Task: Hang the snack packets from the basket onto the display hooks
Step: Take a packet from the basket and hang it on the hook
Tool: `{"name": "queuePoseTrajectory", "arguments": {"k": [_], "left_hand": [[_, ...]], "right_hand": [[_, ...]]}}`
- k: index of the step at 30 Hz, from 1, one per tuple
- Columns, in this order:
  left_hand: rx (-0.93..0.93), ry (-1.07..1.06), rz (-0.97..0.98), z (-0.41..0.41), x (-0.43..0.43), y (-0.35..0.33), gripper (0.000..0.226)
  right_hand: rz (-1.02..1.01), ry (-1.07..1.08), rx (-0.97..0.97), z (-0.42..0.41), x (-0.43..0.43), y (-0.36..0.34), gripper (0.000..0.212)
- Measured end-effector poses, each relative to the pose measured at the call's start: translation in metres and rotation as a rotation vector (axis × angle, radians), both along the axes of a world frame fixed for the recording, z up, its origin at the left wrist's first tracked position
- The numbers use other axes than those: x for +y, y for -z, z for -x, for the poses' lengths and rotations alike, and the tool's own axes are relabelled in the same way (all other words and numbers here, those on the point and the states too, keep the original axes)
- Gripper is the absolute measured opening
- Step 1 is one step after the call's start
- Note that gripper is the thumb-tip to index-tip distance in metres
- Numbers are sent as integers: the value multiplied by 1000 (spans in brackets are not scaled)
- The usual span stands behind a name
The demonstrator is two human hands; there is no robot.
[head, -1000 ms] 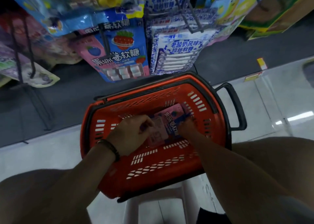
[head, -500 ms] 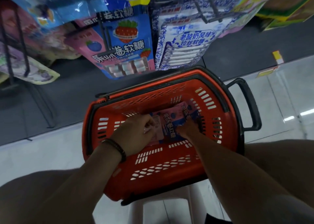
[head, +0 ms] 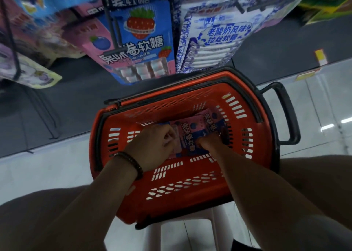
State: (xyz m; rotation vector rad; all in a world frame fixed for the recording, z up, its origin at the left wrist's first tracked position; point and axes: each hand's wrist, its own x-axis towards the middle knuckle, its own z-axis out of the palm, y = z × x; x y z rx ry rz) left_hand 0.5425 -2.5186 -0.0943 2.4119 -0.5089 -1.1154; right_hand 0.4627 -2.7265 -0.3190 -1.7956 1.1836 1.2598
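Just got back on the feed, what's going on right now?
A person has both hands down in the red basket, which sits on a white stool. The left hand and right hand each grip the pink-and-blue packets lying inside. None is lifted out yet; hanging packets fill the hooks above.

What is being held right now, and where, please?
The pink snack packets: left hand at their left edge, right hand at their lower right.

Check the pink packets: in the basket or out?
In. The pink packets lie inside the orange basket, below its rim; left hand and right hand hold them.
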Motion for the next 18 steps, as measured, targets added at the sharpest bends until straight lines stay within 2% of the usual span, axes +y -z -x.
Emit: {"name": "queuePoseTrajectory", "arguments": {"k": [3,6,7,11,13,15,18], "left_hand": [[-9,24,-16,2,-1,1,24],[5,38,-21,3,-3,2,25],[11,37,-21,3,-3,2,25],[17,27,-13,1,-3,3,23],[24,18,-13,-2,-2,4,23],[33,19,-15,-3,-1,4,22],[17,36,-27,-6,2,7,18]], "right_hand": [[-3,-12,6,-2,4,4,44],[3,33,-9,-1,5,8,72],[22,38,-14,0,5,7,74],[-45,-60,-65,6,6,11,47],[-50,-111,-117,5,8,7,51],[-65,-73,-173,2,8,-2,43],[-207,149,-295,1,8,-13,9]]}}
